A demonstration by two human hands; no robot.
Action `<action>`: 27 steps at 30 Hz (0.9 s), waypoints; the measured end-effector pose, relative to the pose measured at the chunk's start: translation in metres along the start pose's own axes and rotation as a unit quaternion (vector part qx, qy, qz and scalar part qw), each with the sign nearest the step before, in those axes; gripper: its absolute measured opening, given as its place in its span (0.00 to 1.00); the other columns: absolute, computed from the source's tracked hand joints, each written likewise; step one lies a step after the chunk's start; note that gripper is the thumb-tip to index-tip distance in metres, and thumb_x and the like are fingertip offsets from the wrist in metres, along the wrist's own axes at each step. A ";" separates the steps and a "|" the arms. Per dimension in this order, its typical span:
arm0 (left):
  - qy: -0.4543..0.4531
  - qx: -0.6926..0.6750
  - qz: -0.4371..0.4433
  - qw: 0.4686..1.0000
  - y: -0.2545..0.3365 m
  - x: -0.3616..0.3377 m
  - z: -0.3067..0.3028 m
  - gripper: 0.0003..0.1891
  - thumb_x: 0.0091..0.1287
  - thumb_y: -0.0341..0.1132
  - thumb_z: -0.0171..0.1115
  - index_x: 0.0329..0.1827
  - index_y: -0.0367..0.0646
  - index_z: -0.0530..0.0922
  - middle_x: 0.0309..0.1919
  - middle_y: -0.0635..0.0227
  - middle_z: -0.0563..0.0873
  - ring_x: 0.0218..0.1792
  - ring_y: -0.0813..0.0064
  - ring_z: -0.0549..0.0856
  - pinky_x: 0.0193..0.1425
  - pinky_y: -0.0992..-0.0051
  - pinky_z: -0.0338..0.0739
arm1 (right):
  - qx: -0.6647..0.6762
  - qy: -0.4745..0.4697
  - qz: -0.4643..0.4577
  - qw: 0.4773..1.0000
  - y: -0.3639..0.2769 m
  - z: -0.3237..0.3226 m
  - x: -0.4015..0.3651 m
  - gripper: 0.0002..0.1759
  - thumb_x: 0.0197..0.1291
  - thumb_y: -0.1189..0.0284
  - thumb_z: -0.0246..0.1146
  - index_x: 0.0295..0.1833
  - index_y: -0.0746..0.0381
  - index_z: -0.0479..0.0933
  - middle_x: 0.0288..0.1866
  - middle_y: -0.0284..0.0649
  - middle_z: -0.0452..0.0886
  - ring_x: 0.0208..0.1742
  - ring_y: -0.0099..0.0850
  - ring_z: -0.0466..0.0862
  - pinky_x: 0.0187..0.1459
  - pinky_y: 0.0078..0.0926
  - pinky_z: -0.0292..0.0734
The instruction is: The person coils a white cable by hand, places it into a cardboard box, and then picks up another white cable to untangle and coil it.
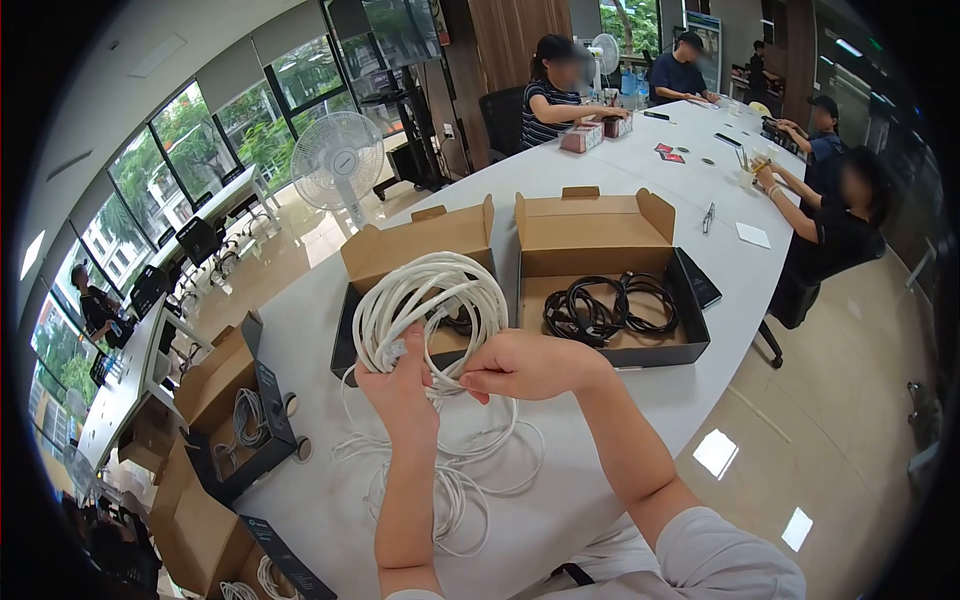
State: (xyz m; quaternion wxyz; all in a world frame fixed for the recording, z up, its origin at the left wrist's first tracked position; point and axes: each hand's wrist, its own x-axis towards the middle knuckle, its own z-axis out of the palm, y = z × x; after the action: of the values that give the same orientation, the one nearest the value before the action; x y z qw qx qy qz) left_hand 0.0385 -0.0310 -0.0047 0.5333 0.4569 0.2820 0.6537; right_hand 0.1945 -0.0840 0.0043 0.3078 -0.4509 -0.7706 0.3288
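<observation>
A thick coil of white cable [372, 315] is held up over the table in front of me. My left hand [402, 390] grips the coil's lower left side, with a clear plug end showing beside the thumb. With fingers closed, my right hand [530, 362] pinches cable strands at the lower right of the coil. More white cable [462, 490] lies loosely looped on the table below my hands. Behind the coil stands an open cardboard box [345, 335], partly hidden, with black cable inside. To its right, another open box [655, 354] holds black cables [580, 312].
At left, one open box [222, 485] holds grey cable [248, 418]; another [285, 560] holds white coils. Tape rolls [304, 449] sit beside them. A phone [700, 280] lies by the right box. Several people sit around the white table [650, 440]. A fan [338, 160] stands behind.
</observation>
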 end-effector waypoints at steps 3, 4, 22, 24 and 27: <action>-0.024 0.001 -0.019 1.000 -0.004 0.006 -0.005 0.08 0.59 0.20 0.65 0.36 0.41 0.75 0.23 0.73 0.78 0.15 0.85 0.71 0.18 0.84 0.61 | 0.008 -0.002 -0.010 1.000 0.003 -0.001 0.000 0.16 0.68 0.67 0.56 0.29 0.64 0.79 0.19 0.37 0.74 0.21 0.27 0.69 0.26 0.29 0.65; -0.034 0.000 -0.022 0.999 -0.005 0.008 -0.008 0.10 0.58 0.21 0.67 0.38 0.40 0.75 0.22 0.73 0.77 0.16 0.83 0.73 0.18 0.84 0.62 | 0.013 -0.005 -0.014 1.000 -0.002 -0.004 -0.001 0.16 0.68 0.67 0.56 0.29 0.64 0.79 0.19 0.37 0.74 0.21 0.26 0.69 0.26 0.28 0.65; 0.044 -0.078 -0.015 0.996 0.024 0.019 -0.026 0.10 0.59 0.20 0.62 0.30 0.45 0.70 0.16 0.76 0.70 0.13 0.85 0.65 0.21 0.78 0.65 | -0.092 0.538 -0.236 0.804 -0.015 0.052 0.033 0.15 0.45 0.71 0.78 0.27 0.60 0.76 0.24 0.32 0.75 0.20 0.27 0.74 0.23 0.21 0.71; 0.024 -0.097 -0.034 0.994 0.022 0.020 -0.027 0.09 0.60 0.21 0.62 0.30 0.45 0.71 0.15 0.77 0.69 0.14 0.85 0.65 0.21 0.78 0.65 | -0.153 0.584 -0.250 0.757 -0.016 0.055 0.035 0.16 0.42 0.71 0.79 0.25 0.59 0.75 0.24 0.31 0.74 0.23 0.28 0.75 0.26 0.22 0.71; 0.021 -0.091 -0.025 0.995 0.019 0.021 -0.031 0.09 0.60 0.21 0.63 0.33 0.43 0.72 0.17 0.76 0.70 0.14 0.85 0.66 0.21 0.78 0.65 | -0.274 0.619 -0.270 0.684 -0.021 0.051 0.036 0.17 0.38 0.69 0.79 0.23 0.57 0.74 0.23 0.30 0.73 0.31 0.32 0.76 0.34 0.27 0.71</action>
State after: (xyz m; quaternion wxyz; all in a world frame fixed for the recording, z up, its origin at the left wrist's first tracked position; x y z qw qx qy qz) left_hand 0.0017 -0.0125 0.0043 0.5831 0.3855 0.2440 0.6722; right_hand 0.1303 -0.0711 -0.0025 0.6533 -0.3881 -0.5485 -0.3488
